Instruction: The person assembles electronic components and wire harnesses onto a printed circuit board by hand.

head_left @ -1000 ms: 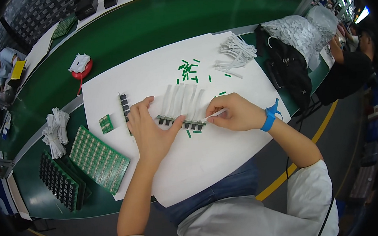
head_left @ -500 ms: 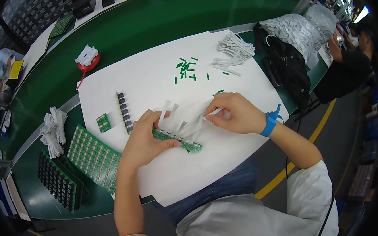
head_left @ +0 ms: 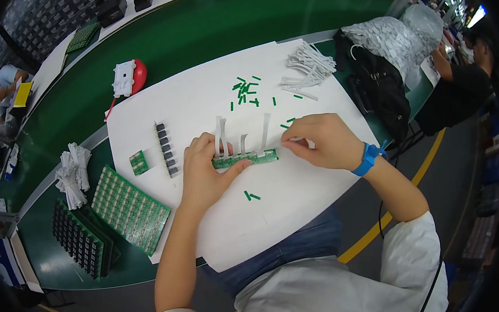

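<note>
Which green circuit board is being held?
The narrow strip with white ribbons, gripped by the left hand; the big panel and small board lie unheld.

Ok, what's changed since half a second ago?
The left hand, still gripping the green circuit strip, has moved it away from the body and levelled it. The right hand shifted right; whether it still holds a white ribbon is unclear. The white plastic part and red piece moved right. Unchanged: green board sheet, white cable pile.

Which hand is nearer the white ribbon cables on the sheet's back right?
Right. The right hand is on the near side of the white ribbon cables; the left hand is farther, to the left, holding the circuit board strip.
</note>
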`<state>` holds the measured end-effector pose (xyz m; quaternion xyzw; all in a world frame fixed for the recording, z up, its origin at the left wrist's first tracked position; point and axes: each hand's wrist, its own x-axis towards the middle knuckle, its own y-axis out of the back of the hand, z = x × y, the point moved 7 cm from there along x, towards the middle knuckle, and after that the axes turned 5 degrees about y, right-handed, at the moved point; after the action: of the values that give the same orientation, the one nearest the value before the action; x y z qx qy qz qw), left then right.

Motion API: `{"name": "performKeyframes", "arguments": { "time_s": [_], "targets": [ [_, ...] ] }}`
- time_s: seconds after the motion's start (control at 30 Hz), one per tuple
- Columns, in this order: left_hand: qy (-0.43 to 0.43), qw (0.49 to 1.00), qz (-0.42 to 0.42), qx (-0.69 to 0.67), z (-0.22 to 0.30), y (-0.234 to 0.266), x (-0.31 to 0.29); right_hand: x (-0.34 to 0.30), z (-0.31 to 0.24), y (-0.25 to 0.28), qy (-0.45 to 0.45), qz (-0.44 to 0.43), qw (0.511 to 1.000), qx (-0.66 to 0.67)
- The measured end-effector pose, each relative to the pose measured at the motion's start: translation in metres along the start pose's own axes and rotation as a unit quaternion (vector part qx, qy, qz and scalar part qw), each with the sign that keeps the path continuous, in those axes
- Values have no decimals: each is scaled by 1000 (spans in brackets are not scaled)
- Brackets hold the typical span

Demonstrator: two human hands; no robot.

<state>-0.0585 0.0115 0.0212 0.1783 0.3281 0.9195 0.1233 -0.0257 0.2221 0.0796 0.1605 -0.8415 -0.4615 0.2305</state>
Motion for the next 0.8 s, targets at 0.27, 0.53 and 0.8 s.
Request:
{"name": "performKeyframes", "arguments": {
  "time_s": [0.27,0.53,0.8],
  "targets": [
    [9,999,-38,-38,-4,-6,4,28,-11,-19,103,-81,983,-131],
    [14,998,-29,-46,-4,-4,5,34,-14,-28,101,-145,969,-170],
    [8,998,-35,-43,-5,-7,6,36,-22,-26,168,-137,953,-212]
  ]
}}
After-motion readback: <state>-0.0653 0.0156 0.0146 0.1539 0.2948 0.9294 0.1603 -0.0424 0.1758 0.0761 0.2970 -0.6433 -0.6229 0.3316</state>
